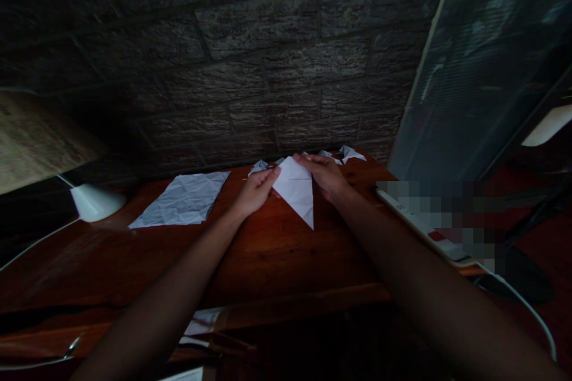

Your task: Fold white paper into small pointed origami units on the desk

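Between my two hands is a folded sheet of white paper (295, 190), its long point hanging down toward me over the wooden table. My left hand (258, 189) pinches its left edge between thumb and fingers. At the upper right corner, my right hand (325, 174) grips the paper the same way. Crease lines run across its face. Several small folded paper shapes (352, 153) stand behind my hands along the wall, some partly hidden. A stack of creased white sheets (183, 199) lies to the left of my left hand.
The reddish wooden table (286, 256) runs along a dark stone-block wall (286, 71). A lamp with a white base (96, 202) and a tan shade (40, 137) stands at the left. At the right edge lies a flat white object (429, 229), partly blurred out, near a white cable (531, 303).
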Motion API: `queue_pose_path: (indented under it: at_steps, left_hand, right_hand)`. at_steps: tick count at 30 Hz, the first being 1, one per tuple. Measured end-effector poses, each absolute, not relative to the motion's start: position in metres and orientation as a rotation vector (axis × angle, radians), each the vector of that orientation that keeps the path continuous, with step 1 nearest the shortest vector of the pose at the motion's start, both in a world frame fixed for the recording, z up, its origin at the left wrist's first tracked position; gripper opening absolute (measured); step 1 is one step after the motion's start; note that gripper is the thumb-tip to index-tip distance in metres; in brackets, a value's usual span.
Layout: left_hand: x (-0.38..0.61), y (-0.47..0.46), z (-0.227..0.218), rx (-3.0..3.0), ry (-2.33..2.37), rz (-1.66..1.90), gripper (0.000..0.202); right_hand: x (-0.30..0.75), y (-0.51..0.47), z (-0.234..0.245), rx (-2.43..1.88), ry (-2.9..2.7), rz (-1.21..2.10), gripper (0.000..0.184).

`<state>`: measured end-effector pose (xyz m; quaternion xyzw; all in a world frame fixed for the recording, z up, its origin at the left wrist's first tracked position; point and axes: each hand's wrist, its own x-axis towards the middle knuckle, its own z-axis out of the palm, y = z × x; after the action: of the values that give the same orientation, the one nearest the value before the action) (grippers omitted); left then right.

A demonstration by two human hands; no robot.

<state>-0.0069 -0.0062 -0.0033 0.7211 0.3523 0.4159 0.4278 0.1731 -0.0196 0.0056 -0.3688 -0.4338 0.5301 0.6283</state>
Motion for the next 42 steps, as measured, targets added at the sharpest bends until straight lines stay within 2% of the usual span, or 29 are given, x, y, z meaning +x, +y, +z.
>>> queue_pose_path:
  at_steps: [4,12,19,25,38,42]
  left_hand:
    - [-0.007,-0.007,-0.001,1.845,0.892,1.105,0.038]
    - [-0.003,-0.015,-0.001,1.887,0.953,1.177,0.039]
    - [-0.006,-0.010,0.001,1.883,0.940,1.229,0.031]
    - [-0.009,-0.006,0.001,1.778,0.860,1.334,0.032]
    - [-0.006,-0.013,0.007,1.807,0.860,1.270,0.023]
    - [-0.005,-0.014,0.006,1.806,0.885,1.230,0.026]
  right_hand:
    - [0.172,-0.018,0.004,-0.898,-1.056,1.147,0.033]
    - [0.168,-0.023,0.005,-0.849,-1.214,1.204,0.031]
    - [0.176,-0.018,0.004,-0.883,-1.103,1.148,0.035]
    - [0.176,-0.016,0.002,-0.910,-1.029,1.099,0.037]
    - [0.172,-0.015,0.002,-0.921,-1.014,0.921,0.039]
    - [0.172,-0.015,0.001,-0.945,-1.060,0.891,0.040]
